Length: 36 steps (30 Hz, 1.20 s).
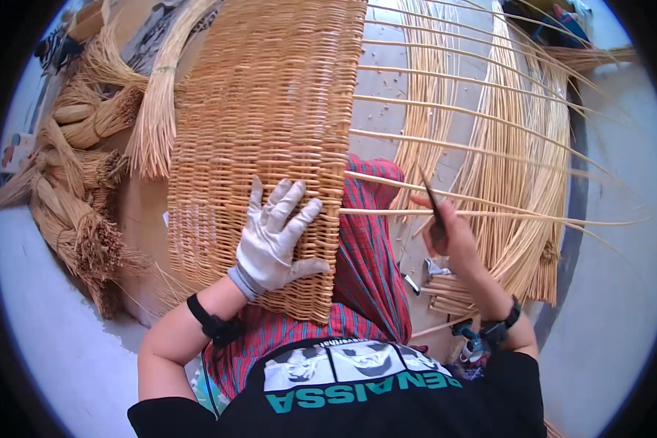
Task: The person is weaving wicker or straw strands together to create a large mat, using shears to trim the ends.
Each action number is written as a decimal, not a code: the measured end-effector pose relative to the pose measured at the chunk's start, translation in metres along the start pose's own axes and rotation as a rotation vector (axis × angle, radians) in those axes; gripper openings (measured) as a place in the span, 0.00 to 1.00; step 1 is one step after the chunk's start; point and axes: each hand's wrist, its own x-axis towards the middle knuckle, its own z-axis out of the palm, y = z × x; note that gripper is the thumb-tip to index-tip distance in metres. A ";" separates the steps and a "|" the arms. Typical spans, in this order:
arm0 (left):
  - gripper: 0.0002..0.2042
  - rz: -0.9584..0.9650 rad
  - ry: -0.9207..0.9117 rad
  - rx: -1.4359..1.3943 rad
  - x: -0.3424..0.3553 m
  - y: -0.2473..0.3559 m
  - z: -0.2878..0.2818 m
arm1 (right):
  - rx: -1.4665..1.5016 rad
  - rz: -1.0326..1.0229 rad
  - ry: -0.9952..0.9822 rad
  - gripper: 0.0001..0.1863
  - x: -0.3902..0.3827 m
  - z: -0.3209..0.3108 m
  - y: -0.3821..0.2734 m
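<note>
Clearly, a half-woven wicker panel (266, 139) is held across the lap, over a red plaid cloth (372, 270), with its woven part lying to the person's left and its bare stakes (482, 150) fanning out to the right over the floor (620, 292). The left hand (274, 237), in a pale work glove, is laid flat with fingers spread on the lower right part of the weave, pressing it down without gripping anything. The right hand (449, 230) is closed on a thin dark pointed tool (432, 204) (its exact kind cannot be told), held just beside the loose stakes near the panel's woven edge. Bundles of split cane (518, 241) lie on the floor by the right edge of the view, and tied sheaves of rougher fibre (87, 219) lie toward the left edge. The panel is judged to be light but stiff where woven, so it is best steadied by a flat palm on the dense weave, as shown. The free stakes are judged springy and liable to kink or snap, and are better taken close to the woven edge than at their tips.
</note>
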 end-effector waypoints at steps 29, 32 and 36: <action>0.51 0.055 0.003 -0.021 0.013 0.000 -0.008 | -0.660 -0.445 -0.178 0.30 -0.040 0.028 -0.018; 0.50 0.153 -0.027 -0.042 0.022 -0.006 -0.004 | -0.886 -0.428 -0.126 0.30 -0.044 0.029 -0.037; 0.49 0.155 0.019 -0.060 0.025 -0.004 0.002 | -1.140 -0.496 -0.104 0.29 -0.038 0.026 -0.043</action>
